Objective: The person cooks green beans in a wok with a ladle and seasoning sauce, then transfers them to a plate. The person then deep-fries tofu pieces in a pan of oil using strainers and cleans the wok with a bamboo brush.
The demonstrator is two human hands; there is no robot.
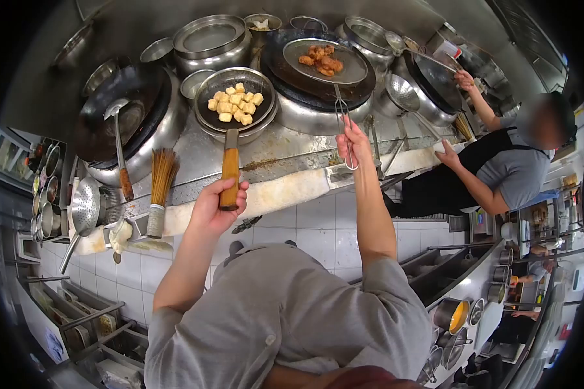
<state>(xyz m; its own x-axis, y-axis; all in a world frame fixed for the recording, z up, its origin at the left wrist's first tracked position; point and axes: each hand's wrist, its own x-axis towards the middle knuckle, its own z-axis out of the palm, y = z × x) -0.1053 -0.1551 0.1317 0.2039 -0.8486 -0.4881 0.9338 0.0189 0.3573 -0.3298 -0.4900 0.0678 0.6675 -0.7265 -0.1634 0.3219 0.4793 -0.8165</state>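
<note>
My left hand is closed around the wooden handle of a round strainer. Pale golden cubes, which look like fried tofu, lie in it, and the strainer rests over a metal bowl. My right hand grips the wire handle of a flat mesh skimmer. Several browned fried pieces sit on its mesh, above a large dark wok. The fingers of my right hand are wrapped round the wire.
A wok with a ladle stands left. A bamboo brush and a perforated scoop lie along the stove's front edge. To the right a co-worker in a black apron holds a ladle and a strainer. Lidded pots line the back.
</note>
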